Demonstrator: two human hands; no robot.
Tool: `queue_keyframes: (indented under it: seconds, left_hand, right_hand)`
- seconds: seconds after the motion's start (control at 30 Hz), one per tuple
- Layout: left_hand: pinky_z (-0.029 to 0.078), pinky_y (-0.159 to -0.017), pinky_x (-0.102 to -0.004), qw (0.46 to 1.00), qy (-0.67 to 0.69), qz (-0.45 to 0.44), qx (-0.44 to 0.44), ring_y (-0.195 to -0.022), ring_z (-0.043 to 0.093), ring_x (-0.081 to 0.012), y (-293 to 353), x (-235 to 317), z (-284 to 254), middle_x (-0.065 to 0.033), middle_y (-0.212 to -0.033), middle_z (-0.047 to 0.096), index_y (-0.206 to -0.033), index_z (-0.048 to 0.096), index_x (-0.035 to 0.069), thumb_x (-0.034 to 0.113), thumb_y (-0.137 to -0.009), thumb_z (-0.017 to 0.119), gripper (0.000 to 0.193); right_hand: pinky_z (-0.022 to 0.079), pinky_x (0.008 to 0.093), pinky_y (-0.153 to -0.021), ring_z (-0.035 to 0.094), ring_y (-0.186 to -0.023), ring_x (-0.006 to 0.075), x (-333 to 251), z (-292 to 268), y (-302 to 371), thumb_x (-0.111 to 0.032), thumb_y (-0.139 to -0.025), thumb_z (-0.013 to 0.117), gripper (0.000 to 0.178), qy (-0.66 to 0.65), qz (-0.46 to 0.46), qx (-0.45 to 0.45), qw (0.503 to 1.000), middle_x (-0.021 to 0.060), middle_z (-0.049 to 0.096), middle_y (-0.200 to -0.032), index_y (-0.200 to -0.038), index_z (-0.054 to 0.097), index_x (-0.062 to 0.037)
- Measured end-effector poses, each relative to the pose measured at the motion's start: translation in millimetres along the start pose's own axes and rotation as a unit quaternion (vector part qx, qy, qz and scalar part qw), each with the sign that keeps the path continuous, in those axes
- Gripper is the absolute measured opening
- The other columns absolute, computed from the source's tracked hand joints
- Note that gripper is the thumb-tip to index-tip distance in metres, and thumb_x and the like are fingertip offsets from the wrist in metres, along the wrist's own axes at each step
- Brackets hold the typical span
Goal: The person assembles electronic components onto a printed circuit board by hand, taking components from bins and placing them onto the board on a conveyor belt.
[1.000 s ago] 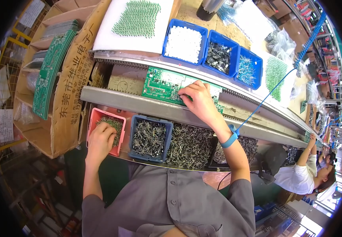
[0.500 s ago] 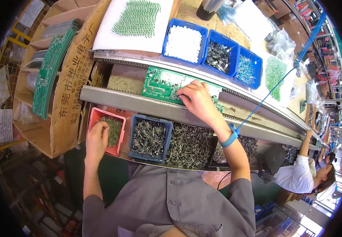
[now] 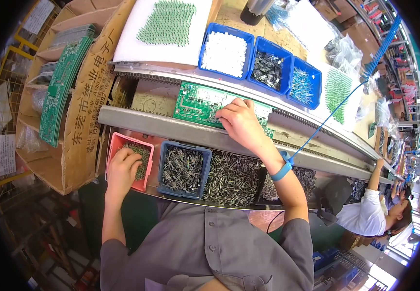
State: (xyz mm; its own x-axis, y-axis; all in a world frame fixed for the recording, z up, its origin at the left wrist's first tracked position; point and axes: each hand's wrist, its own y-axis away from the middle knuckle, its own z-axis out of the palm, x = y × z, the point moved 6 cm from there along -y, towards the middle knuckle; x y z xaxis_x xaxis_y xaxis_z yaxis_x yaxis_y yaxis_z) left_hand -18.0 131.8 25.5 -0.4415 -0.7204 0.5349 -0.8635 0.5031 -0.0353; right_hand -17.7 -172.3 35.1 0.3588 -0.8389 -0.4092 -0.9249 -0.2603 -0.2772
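My right hand (image 3: 239,119) is over a green circuit board (image 3: 195,104) that lies between two metal rails. Its fingers are bent and pressed together at the board's surface; whatever they pinch is too small or hidden to name. A blue wrist strap (image 3: 282,167) with a cord circles that wrist. Over the left edge of a pink bin (image 3: 147,182), my left hand (image 3: 124,167) has its fingers curled together. Small greenish components (image 3: 142,153) fill that bin; anything between the left fingertips cannot be made out.
Right of the pink bin stand a dark blue bin (image 3: 205,169) and a tray of metal-legged components (image 3: 232,182). Blue bins of white parts (image 3: 224,53), black parts (image 3: 268,70) and blue-leaded parts (image 3: 302,87) line the far side. A cardboard box (image 3: 81,131) holds boards at left. Another person (image 3: 370,213) works at right.
My left hand has shifted slightly, its fingers now more bunched and its knuckles raised over the pink bin. The right hand has barely moved on the board.
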Motion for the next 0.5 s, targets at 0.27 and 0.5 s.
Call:
queue_keyframes:
  seconds: [0.27, 0.5]
  left_hand:
    - [0.049, -0.071, -0.037, 0.997, 0.041, -0.021, 0.056, -0.08, 0.061, -0.0295, 0, -1, -7, -0.0122, -0.086, 0.061, -0.087, 0.066, -0.001, -0.002, -0.077, 0.065, 0.01]
    - [0.049, -0.074, -0.0378, 0.993, 0.063, -0.055, 0.085, -0.082, 0.062, -0.0329, 5, -11, -5, -0.0156, -0.089, 0.064, -0.091, 0.063, -0.002, -0.002, -0.081, 0.061, 0.01]
  right_hand:
    - [0.036, 0.039, -0.08, 0.054, -0.085, 0.0219, 3, 0, 0, -0.003, -0.074, 0.065, 0.012, -0.025, 0.012, -0.006, 1.0, 0.0023, 0.064, -0.078, -0.083, 0.068, -0.0097]
    - [0.037, 0.0385, -0.082, 0.054, -0.086, 0.0217, 0, 3, -1, -0.004, -0.075, 0.065, 0.011, -0.003, 0.01, -0.02, 1.0, 0.0026, 0.064, -0.079, -0.083, 0.068, -0.0096]
